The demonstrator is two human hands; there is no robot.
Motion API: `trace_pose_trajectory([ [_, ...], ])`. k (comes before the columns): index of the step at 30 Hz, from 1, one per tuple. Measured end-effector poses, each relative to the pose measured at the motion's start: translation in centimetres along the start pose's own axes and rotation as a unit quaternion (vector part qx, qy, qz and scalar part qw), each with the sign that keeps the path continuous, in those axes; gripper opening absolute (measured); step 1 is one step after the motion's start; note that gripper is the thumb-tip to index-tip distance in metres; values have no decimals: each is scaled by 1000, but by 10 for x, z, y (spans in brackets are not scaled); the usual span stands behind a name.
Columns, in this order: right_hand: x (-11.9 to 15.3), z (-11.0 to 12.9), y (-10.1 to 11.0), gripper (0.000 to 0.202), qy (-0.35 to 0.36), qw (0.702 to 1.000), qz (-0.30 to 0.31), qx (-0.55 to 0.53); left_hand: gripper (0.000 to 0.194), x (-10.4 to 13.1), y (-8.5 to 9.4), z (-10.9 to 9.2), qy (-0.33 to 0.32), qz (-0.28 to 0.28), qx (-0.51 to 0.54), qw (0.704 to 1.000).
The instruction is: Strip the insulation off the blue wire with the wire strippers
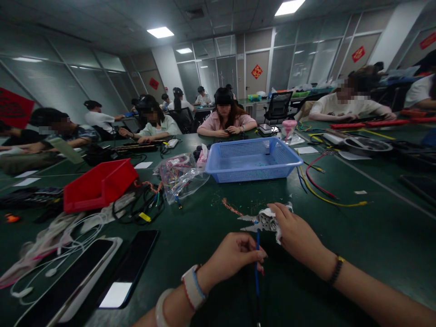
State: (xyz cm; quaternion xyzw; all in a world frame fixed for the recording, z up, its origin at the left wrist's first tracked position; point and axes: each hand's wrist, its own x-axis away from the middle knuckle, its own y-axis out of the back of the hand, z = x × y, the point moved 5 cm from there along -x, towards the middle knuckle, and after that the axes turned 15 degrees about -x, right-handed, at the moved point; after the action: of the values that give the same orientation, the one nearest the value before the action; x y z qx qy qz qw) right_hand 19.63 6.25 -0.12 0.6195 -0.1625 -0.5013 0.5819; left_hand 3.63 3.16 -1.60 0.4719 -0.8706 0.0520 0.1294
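My left hand (238, 254) pinches a blue wire (257, 277) between thumb and fingers. The wire runs roughly upright, its lower end near the bottom edge of the view. Its upper end meets the jaws of a metal wire stripper (267, 220), which my right hand (293, 229) grips from the right. Whitish wrapping shows around the tool under my fingers. Just beyond the jaws lies a bundle of bare copper strands (232, 207), with small scraps scattered on the table by it. Whether the jaws press on the wire I cannot tell.
A blue plastic basket (252, 175) stands ahead on the dark green table, with a clear bag of wires (180, 175) and a red bin (98, 188) to its left. A phone (136, 259) lies front left. Yellow and red cables (327, 197) lie right. Several people sit around.
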Motion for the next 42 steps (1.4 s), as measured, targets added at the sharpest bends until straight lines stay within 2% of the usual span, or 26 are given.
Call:
trace_pose_trajectory([
  [9,-6,7,10,41,15,999,17,43,30,1,-5,0,-10,12,-1,1000],
  [17,-11,-4,12,18,1,997,53,48,32,3,-6,0,-10,42,-20,999],
  [23,-15,-22,20,24,14,996,38,74,37,0,0,1,6,52,-15,999],
  [30,-20,-37,30,23,101,990,-23,92,38,0,4,-2,1,82,16,997],
  [35,-21,-42,35,24,147,984,-40,96,37,0,1,-5,-9,94,15,995],
  [38,-23,-42,34,26,144,984,-34,97,38,-1,1,-5,-5,84,15,996],
  [42,-22,-37,25,36,90,992,-6,89,39,0,2,-4,1,69,24,997],
])
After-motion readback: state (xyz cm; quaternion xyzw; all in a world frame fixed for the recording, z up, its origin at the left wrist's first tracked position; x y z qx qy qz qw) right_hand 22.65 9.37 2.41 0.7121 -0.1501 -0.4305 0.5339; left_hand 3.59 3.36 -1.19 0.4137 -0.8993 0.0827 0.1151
